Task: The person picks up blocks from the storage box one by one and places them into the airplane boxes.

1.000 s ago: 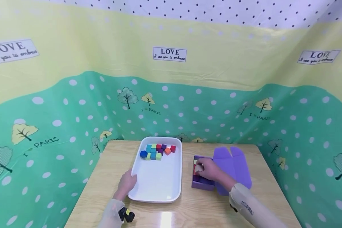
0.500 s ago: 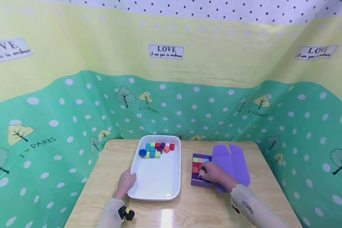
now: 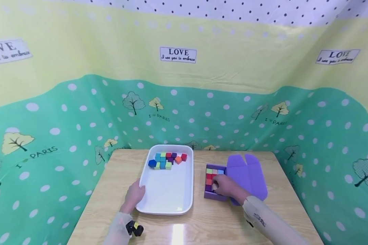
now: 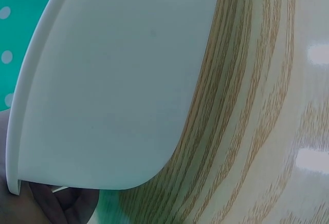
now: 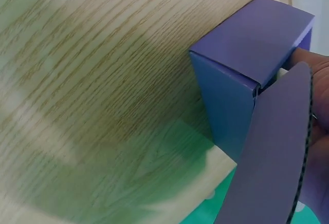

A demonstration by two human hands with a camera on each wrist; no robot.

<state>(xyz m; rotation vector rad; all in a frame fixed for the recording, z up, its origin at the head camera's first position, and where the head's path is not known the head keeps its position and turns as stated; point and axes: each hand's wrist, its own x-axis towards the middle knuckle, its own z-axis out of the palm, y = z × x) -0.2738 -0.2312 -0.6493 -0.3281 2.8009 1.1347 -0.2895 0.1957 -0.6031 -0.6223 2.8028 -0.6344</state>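
My left hand (image 3: 134, 194) grips the left rim of a white plastic tray (image 3: 165, 194); in the left wrist view the fingers (image 4: 82, 203) curl beneath the tray's edge. Several coloured cubes sit grouped at the tray's far end, among them a dark blue cube (image 3: 152, 163) and an orange cube (image 3: 178, 159). To the right, my right hand (image 3: 227, 185) reaches into a purple cardboard box (image 3: 214, 196) and pinches a pale cube (image 3: 214, 186) near the front. Rows of cubes fill much of the box, including a red cube (image 3: 209, 176). The hand hides the box's right part.
The box's purple lid (image 3: 248, 175) lies folded open on its right side; in the right wrist view a lid flap (image 5: 272, 152) stands before the hand. A wooden table (image 3: 199, 217) bears everything, with a patterned cloth (image 3: 184, 102) hanging behind and at both sides.
My right hand has moved the pale cube from over the box's middle toward its front and down into it, uncovering cubes behind. The left hand stays on the tray's rim.
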